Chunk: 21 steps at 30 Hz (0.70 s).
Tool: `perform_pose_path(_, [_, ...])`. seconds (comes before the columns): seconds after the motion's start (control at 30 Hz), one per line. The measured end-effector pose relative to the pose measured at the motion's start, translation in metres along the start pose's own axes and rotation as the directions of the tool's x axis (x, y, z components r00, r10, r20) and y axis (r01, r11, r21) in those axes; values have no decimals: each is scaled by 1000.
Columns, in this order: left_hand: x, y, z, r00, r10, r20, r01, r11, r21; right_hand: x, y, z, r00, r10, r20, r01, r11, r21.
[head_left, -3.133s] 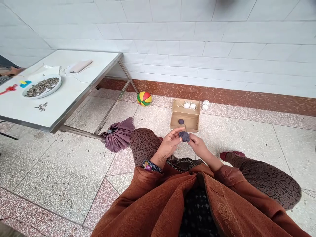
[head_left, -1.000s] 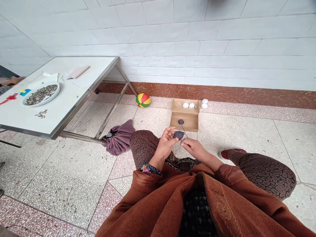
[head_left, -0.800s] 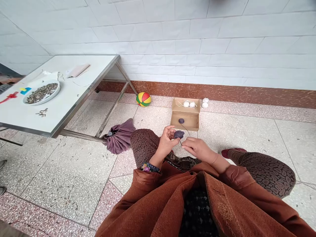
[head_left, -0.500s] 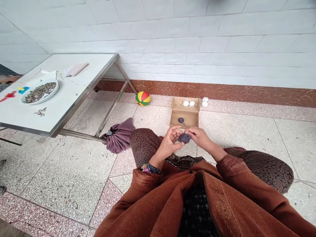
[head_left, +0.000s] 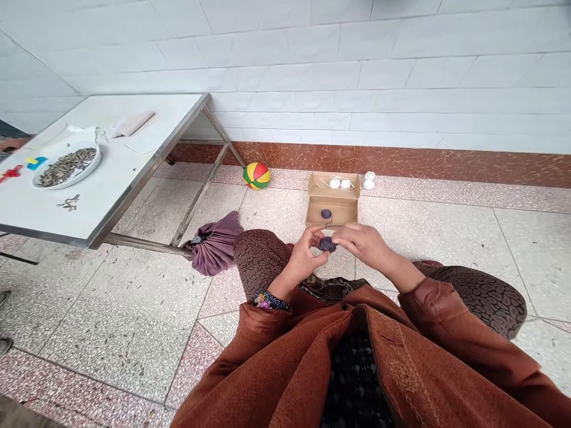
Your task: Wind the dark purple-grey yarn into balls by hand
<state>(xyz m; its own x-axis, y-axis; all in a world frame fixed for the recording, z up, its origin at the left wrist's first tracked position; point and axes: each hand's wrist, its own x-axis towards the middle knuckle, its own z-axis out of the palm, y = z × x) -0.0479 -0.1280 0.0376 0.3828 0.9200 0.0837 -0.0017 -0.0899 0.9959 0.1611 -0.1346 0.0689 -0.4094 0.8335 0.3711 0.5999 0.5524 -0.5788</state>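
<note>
A small ball of dark purple-grey yarn sits between the fingertips and thumb of my left hand, just in front of the box. My right hand is closed at the ball's right side, fingers curled over the yarn; the exact strand in its pinch is hidden. Beyond the hands stands an open cardboard box. Inside it lies another dark yarn ball, with a strand trailing toward my hands. Two white yarn balls rest on the raised lid part.
More white yarn balls lie right of the box. A colourful ball sits by the wall. Left are a purple cloth bag and a white table bearing a dish of seed-like pieces. Another person's hand shows at the far left.
My right hand has shifted and turned over the top of the yarn ball, its back now more visible. The held ball has moved slightly left and up; the view has shifted a little.
</note>
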Motion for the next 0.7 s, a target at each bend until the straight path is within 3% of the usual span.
perform_pose_path(0.07, [-2,7,1,992,-9,127,25,992,-123,7,12,3,998,49,-30,-48,998,31])
perform_pose_path(0.13, [-3,11,0,986,-23,167,62,969,-237,5,21,15,994,101,-29,-99,992,84])
perform_pose_path(0.23, [-1,8,-2,997,-65,39,75,941,-331,-11,18,38,991,126,35,-129,985,117])
perform_pose_path(0.33, [1,1,-3,985,-137,-104,99,947,-307,-29,1,48,991,38,128,-50,994,95])
perform_pose_path(0.43, [2,-2,-2,979,-166,-121,141,971,-195,-30,-15,36,989,-39,145,30,998,59])
perform_pose_path(0.53, [1,0,1,989,-139,-52,132,983,-131,-13,-14,13,998,-24,60,21,998,54])
perform_pose_path(0.63, [0,5,3,991,-120,54,129,970,-204,4,1,3,996,74,-53,-71,996,59])
perform_pose_path(0.7, [-1,8,3,990,-111,89,133,943,-304,6,10,8,987,135,-83,-127,987,98])
